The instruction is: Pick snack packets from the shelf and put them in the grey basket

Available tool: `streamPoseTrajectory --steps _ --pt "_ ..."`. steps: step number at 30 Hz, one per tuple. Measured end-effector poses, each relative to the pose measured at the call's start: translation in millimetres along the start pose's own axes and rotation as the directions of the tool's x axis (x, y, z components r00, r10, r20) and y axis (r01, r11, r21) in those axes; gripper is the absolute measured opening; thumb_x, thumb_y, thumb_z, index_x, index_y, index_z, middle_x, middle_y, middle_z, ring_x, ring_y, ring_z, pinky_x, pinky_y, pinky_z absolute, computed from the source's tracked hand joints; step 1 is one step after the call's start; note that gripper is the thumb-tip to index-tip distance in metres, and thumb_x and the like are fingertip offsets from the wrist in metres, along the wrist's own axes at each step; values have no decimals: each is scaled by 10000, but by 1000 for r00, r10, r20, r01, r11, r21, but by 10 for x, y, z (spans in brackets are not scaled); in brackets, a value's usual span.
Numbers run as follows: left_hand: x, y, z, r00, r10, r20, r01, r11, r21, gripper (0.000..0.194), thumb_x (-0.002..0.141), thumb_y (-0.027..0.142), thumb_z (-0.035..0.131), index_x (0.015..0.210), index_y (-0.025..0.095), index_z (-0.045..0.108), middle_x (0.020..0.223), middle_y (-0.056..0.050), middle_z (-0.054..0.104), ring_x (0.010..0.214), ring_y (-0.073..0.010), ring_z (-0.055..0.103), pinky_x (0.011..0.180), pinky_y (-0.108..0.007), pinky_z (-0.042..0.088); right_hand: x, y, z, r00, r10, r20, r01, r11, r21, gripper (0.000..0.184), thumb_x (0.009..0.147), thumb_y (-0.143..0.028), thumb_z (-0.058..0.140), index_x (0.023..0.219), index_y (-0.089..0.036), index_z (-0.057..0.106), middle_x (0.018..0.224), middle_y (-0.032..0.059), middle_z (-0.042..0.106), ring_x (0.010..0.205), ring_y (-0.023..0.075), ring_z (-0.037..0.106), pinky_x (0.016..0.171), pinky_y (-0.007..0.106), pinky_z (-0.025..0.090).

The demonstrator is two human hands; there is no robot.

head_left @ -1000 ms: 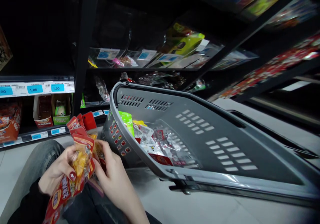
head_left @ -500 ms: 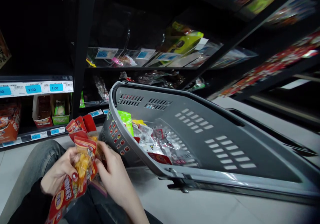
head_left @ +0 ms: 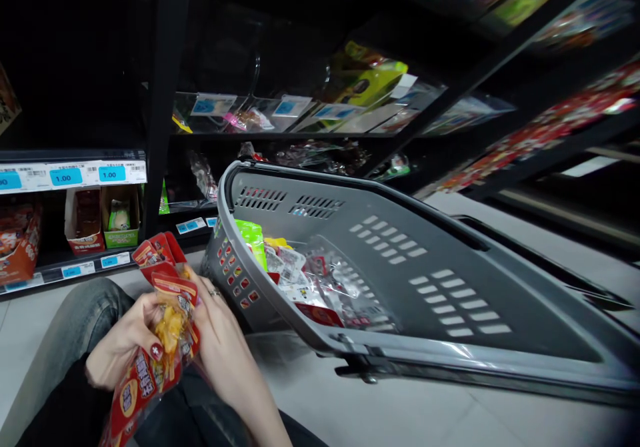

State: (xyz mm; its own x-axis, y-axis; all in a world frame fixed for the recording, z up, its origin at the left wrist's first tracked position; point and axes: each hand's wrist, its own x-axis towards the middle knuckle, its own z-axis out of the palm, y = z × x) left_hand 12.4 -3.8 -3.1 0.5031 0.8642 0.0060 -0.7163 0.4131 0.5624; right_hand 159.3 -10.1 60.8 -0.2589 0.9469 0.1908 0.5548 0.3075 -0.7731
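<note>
My left hand (head_left: 131, 332) is closed on red snack packets (head_left: 171, 324) with clear windows that show yellow food. Its thumb presses on the front of the nearest packet, which hangs down over my lap. My right hand (head_left: 219, 327) curls round the other side of the same bunch, its fingertips partly hidden behind the packets. More red packet ends (head_left: 159, 250) stick up above both hands. Just right of my hands, a grey plastic shopping basket (head_left: 400, 247) holds a green packet (head_left: 251, 239) and several clear and white packets (head_left: 310, 280).
Left of the knee (head_left: 87, 327), a low shelf holds a red-and-white box (head_left: 84, 224), a green box (head_left: 120, 224) and orange-red packets (head_left: 19, 237). Price labels (head_left: 70, 175) line the shelf edge. Behind the basket, dark shelves carry a yellow-green packet (head_left: 373, 84). The pale tiled floor (head_left: 425, 414) lies below the basket.
Both hands and the packets have shifted slightly to the right. My right hand has turned, so more of its back and a ring now show. The basket has not moved.
</note>
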Motion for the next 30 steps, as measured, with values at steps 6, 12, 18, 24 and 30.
streamPoseTrajectory --steps 6,12,18,24,30 --pt "-13 -35 26 999 -16 -48 16 1000 -4 580 426 50 800 973 189 664 823 -40 725 665 -205 676 615 -275 532 2 64 53 993 61 -100 -60 998 13 380 939 -274 265 1206 -193 523 1335 92 400 1241 200 396 1029 362 343" --pt "17 64 49 985 81 -152 -60 988 143 596 395 49 802 966 156 666 756 -39 722 634 -201 672 607 -277 533 -20 -33 -8 948 -66 -312 83 996 42 252 896 -249 374 1105 -195 503 1075 96 547 989 197 545 834 337 459" --pt "18 112 139 915 259 -311 -75 864 498 515 472 33 782 962 147 675 950 -73 706 855 -259 663 780 -348 514 3 -73 -31 942 76 -327 -97 994 -48 99 771 -267 545 744 -193 485 760 17 519 700 166 520 642 280 416" --pt "47 84 101 855 364 -369 -52 769 637 289 675 238 704 955 167 703 1070 -95 660 1102 -298 542 908 -393 448 53 64 33 956 249 -153 -203 942 266 147 806 -259 471 707 -203 376 635 -43 420 576 111 428 518 215 353" --pt "35 56 27 897 304 -322 -73 819 569 318 756 282 632 1060 197 669 1044 -77 684 1079 -272 559 889 -368 453 5 -1 62 955 171 -243 -100 955 280 148 866 -262 414 741 -208 358 632 -49 402 546 96 401 496 205 336"
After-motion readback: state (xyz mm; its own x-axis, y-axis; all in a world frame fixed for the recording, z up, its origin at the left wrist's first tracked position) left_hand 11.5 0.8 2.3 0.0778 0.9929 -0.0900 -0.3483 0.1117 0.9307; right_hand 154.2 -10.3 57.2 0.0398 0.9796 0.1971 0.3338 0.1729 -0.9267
